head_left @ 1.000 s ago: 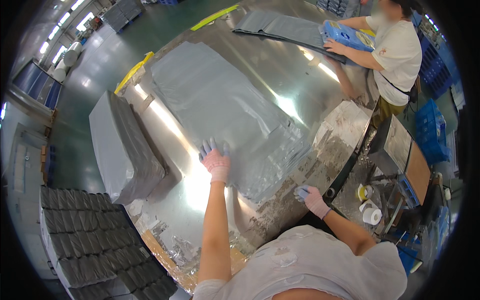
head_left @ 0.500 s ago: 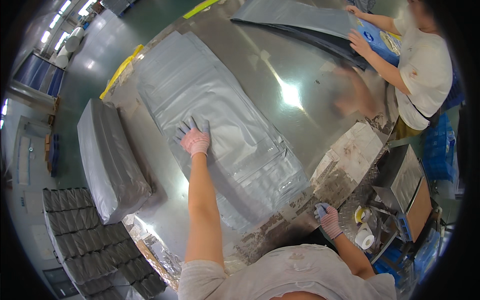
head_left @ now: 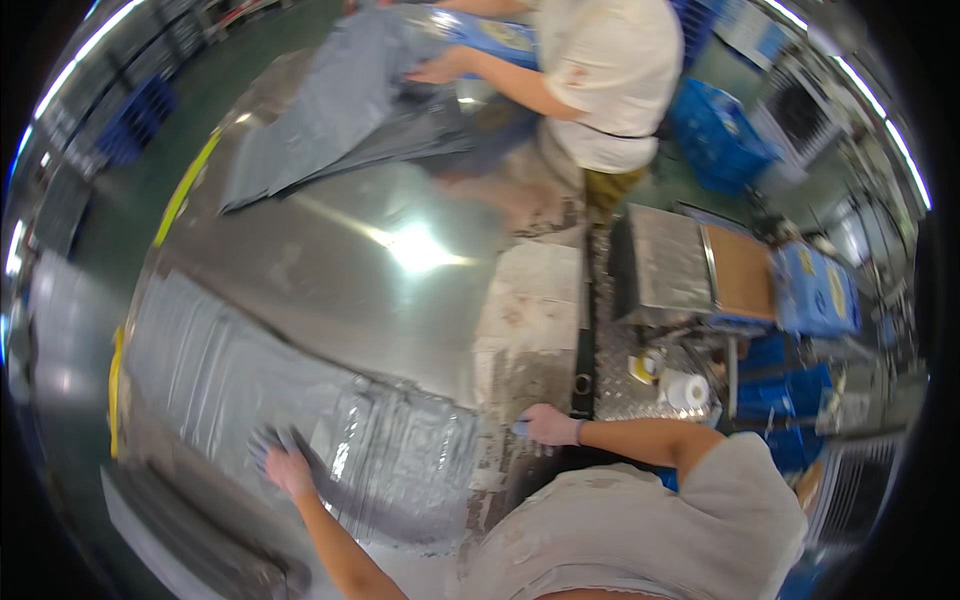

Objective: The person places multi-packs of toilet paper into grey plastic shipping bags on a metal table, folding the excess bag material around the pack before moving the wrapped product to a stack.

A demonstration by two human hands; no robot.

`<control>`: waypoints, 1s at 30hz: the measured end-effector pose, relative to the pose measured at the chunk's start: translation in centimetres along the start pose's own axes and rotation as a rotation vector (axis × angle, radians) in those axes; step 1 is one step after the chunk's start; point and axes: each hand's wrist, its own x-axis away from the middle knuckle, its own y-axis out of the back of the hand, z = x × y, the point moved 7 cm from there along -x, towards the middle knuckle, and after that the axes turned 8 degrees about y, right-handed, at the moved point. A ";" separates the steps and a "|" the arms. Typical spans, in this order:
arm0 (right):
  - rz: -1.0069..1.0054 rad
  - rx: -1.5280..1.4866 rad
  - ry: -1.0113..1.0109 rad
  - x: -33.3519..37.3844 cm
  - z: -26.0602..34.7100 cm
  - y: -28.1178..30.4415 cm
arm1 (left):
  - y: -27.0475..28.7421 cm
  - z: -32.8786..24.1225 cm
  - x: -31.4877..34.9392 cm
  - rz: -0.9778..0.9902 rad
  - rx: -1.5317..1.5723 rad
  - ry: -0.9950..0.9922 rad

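A stack of flat grey plastic bags [head_left: 400, 450] lies on the metal table, its surface wrinkled and shiny. My left hand [head_left: 283, 465], in a pink glove with grey fingers, rests on the stack with its fingers spread. My right hand [head_left: 550, 425], gloved the same way, is at the table's near edge, to the right of the stack. Its fingers are somewhat blurred but look apart, and nothing shows in them.
Across the table a person handles grey plastic sheeting [head_left: 340, 110] and a blue package [head_left: 490, 35]. A wrapped grey bundle [head_left: 190, 540] lies at lower left. Rightward are a metal box [head_left: 665, 260], a white roll [head_left: 685, 390], yellow tape [head_left: 645, 368] and a blue crate [head_left: 715, 140].
The view has swung to the right, so the table and stack appear farther left and lower. My left hand stays on the stack; my right hand has come up over the table's near edge.
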 end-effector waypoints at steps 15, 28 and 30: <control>0.087 1.113 0.399 2.3 5.7 10.3 | -5.7 1.7 34.4 0.094 -0.134 -0.246; -0.161 1.854 -0.286 11.3 -0.9 34.9 | -6.5 1.6 34.8 0.015 -0.128 -0.283; -0.275 1.747 -0.180 10.8 2.2 33.9 | -4.9 1.0 35.2 0.078 -0.091 -0.261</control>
